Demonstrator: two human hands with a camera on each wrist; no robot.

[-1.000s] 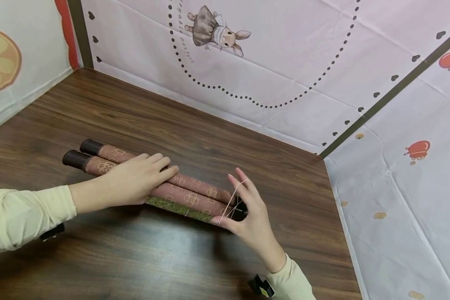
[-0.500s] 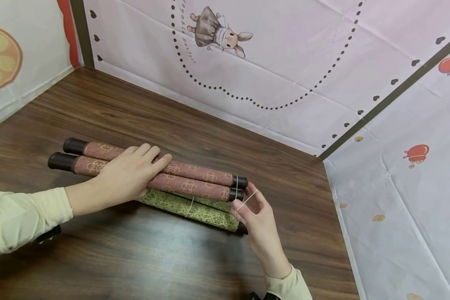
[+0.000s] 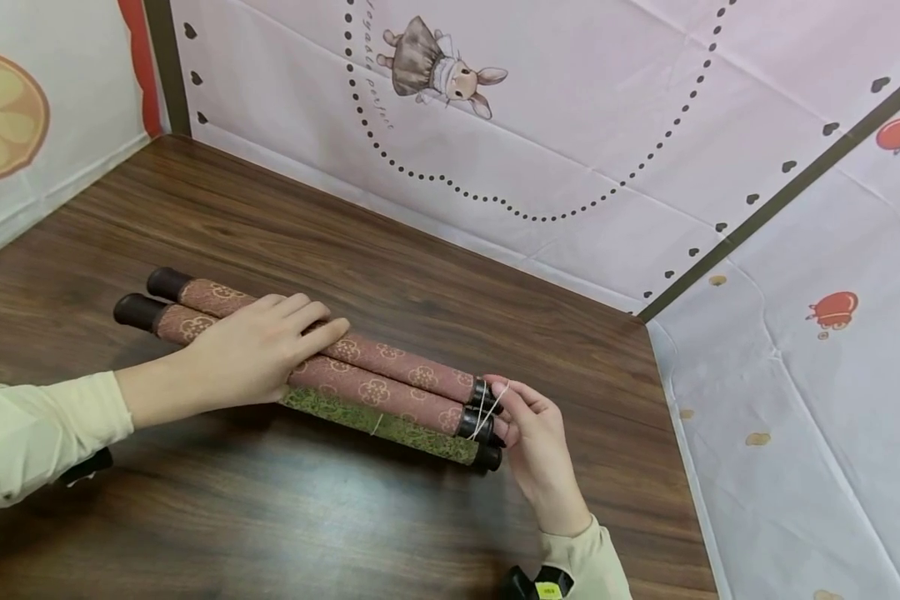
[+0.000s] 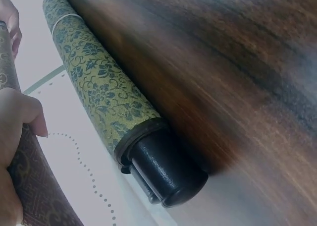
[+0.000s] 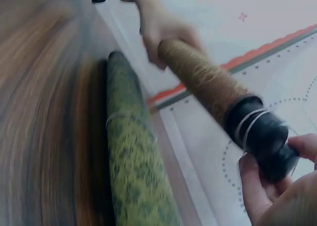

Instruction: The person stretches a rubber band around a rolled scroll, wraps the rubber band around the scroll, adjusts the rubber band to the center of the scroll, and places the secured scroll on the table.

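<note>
In the head view a reddish-brown scroll point(image 3: 412, 379), rolled from both ends into two parallel rolls with black knobs, is held above the table. My left hand point(image 3: 258, 354) grips it around the middle from above. At its right end a thin white elastic band point(image 3: 482, 408) loops around the black knobs. My right hand point(image 3: 536, 442) pinches that band by the knobs, thumb and fingertips close to the ends. In the right wrist view the band's strands point(image 5: 255, 122) lie across the black knob. Partly hidden beneath the reddish-brown scroll is a green patterned scroll point(image 3: 345, 414).
The green patterned scroll point(image 4: 96, 82) lies on the dark wooden table point(image 3: 270, 517), with its own white band point(image 4: 66, 22) around it. Printed cloth walls point(image 3: 570, 125) enclose the table at the back and sides.
My right hand first spread the band open between thumb and fingers; it now pinches it at the scroll's right end, with the band around the knobs. The reddish-brown scroll rose and tilted, then came back down.
</note>
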